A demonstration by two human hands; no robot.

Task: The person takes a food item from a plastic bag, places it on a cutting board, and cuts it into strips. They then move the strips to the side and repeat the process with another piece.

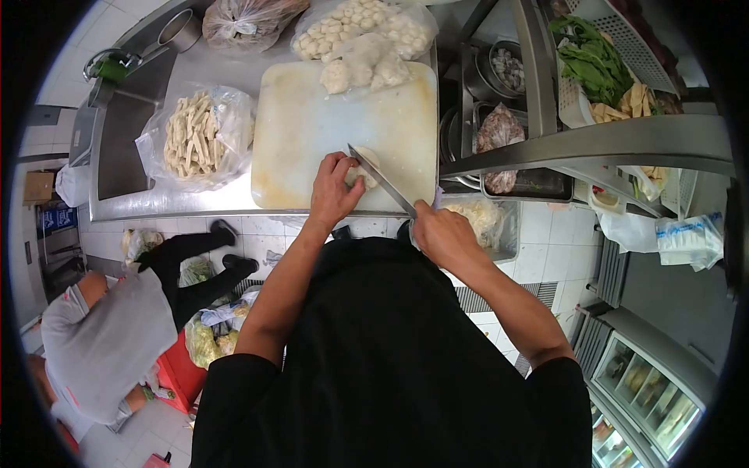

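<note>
My left hand presses down on a pale round food ball at the near edge of the white cutting board. My right hand grips the handle of a knife, whose blade slants up and left onto the ball, next to my left fingers. At the board's far edge lies a clear bag of the same pale balls, with a larger bag of them behind it.
A bag of pale sticks lies left of the board, beside a sink. Metal shelves at right hold greens and trays of food. A person in grey crouches on the floor at lower left.
</note>
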